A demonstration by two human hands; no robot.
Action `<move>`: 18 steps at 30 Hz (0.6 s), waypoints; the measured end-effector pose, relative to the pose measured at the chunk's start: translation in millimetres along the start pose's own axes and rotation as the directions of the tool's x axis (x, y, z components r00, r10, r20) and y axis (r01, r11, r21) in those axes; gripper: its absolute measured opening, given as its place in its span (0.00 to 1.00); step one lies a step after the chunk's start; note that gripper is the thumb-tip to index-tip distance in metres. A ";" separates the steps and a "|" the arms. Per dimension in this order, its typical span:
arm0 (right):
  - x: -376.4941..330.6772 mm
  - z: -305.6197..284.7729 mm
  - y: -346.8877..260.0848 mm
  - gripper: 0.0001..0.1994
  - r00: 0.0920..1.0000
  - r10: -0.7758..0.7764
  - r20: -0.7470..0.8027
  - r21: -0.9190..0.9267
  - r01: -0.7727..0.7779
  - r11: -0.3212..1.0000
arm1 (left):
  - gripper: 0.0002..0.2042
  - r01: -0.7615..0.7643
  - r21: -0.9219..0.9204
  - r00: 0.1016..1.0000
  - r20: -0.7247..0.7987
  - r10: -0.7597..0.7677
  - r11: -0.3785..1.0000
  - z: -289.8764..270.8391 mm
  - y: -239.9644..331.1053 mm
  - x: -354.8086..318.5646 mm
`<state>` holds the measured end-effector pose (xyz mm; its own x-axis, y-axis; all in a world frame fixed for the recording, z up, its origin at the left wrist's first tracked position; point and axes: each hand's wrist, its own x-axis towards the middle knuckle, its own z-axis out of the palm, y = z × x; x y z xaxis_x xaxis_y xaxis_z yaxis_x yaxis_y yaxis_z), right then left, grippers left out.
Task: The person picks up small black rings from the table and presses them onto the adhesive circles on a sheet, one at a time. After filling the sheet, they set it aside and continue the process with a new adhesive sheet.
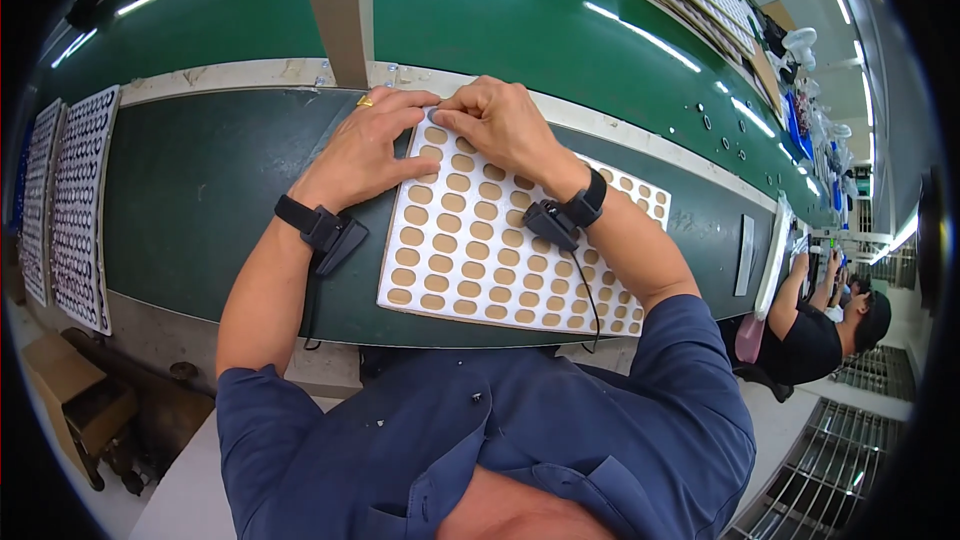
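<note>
A worker in a dark blue shirt bends over a white rectangular board covered with rows of tan ovals, which lies on a dark green tabletop beneath and to the near side of both hands. The left hand spreads over the board's left edge, thumb apart from the fingers, fingertips at the far-left corner. The right hand meets it there, thumb and bent forefinger drawn together; whether they pinch anything small cannot be told.

The work appears barely begun: the ovals in plain sight show tan throughout, while those under the hands and right forearm are hidden. Most rows seem left to do. Well to the left of the left hand, white boards bearing rows of dark rings look further along.

Room opens to the left of the left hand, where tabletop stretches toward those boards. Beyond the fingers, a pale rail closes off the far side, and a beige upright post rises just past the left hand. The board's near edge sits close to the tabletop's rim.
</note>
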<state>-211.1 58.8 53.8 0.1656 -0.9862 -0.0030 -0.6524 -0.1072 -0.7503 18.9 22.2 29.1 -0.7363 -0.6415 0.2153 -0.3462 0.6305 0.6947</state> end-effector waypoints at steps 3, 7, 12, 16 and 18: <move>2.7 -6.6 3.0 0.11 0.998 0.056 0.012 0.054 -0.057 0.997 | 0.22 0.012 -0.016 1.000 0.001 -0.012 1.000 -1.9 1.3 -0.8; 9.1 -10.0 10.4 0.11 0.982 0.185 0.046 0.128 -0.189 0.974 | 0.21 -0.007 0.013 1.000 0.002 0.007 1.000 -2.8 3.6 0.6; 33.1 -19.3 0.7 0.11 0.945 0.248 0.214 -0.032 -0.247 0.968 | 0.20 -0.040 0.051 0.999 0.022 0.039 0.998 -0.9 8.9 0.6; 41.0 -27.3 11.8 0.10 0.927 0.212 0.309 -0.002 -0.222 0.975 | 0.17 -0.062 0.075 0.998 -0.013 0.063 0.995 0.9 10.8 0.7; 41.9 -30.3 18.9 0.10 0.930 0.164 0.329 0.027 -0.183 0.983 | 0.16 -0.062 0.061 0.998 -0.029 0.064 0.996 1.9 14.2 -0.7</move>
<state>-238.9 11.6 59.5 0.2907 -0.8930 -0.3435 -0.6512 0.0784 -0.7549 13.5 32.4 37.6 -0.7398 -0.6121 0.2794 -0.3347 0.6949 0.6364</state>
